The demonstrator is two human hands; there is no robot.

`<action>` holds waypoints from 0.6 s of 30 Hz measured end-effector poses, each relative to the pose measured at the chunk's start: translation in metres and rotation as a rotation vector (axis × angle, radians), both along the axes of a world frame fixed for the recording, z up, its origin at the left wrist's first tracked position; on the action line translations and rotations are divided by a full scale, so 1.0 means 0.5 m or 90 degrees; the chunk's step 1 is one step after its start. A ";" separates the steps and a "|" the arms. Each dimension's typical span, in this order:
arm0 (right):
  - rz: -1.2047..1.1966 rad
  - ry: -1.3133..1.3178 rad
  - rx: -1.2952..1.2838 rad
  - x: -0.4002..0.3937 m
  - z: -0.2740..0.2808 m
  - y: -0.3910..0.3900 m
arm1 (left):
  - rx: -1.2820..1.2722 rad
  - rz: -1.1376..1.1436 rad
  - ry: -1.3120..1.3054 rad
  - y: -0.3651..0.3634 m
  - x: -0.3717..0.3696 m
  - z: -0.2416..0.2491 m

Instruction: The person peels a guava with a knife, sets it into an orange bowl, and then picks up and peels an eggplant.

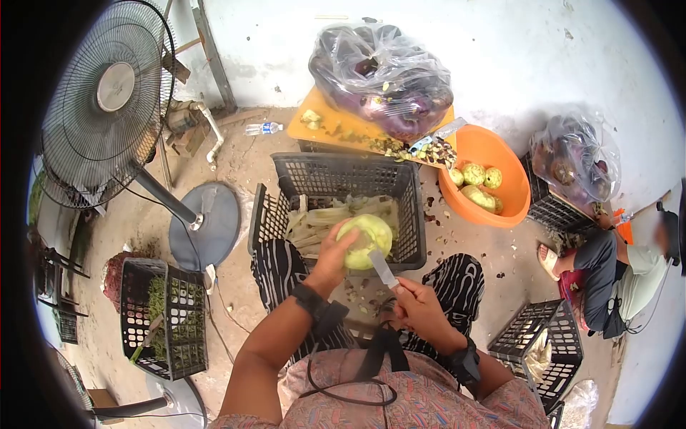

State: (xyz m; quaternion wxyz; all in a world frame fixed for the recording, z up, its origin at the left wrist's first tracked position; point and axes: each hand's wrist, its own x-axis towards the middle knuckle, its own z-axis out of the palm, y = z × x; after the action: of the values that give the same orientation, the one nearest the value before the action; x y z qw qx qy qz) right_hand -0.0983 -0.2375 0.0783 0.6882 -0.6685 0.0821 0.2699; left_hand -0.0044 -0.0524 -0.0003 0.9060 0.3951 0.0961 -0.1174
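Observation:
My left hand [331, 259] is closed around the side of a pale green, round vegetable [371, 232] and holds it up over the near part of a black plastic crate [343, 168]. My right hand [423, 309] grips the handle of a knife [383, 269]. Its broad, flat blade points up and left, with the tip against the vegetable's lower side. Long, pale strips [304, 227] lie in the crate beneath. The vegetable's exact kind cannot be made out.
Right of the crate, an orange basin [516, 204] holds several pale green vegetables. Behind it, a bag of purple vegetables [421, 86] and a cleaver [449, 129] rest on an orange board [304, 132]. A fan [114, 87] stands left; another person [600, 268] sits right.

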 end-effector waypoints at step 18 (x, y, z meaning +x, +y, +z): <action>0.033 -0.029 -0.032 0.018 0.016 -0.001 | -0.020 0.080 -0.038 0.001 0.005 0.005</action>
State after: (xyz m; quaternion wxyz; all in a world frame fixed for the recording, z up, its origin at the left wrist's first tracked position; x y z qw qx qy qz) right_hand -0.0891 -0.2379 0.0864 0.6657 -0.6933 0.0553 0.2703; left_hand -0.0020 -0.0520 0.0019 0.9202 0.3772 0.0921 -0.0499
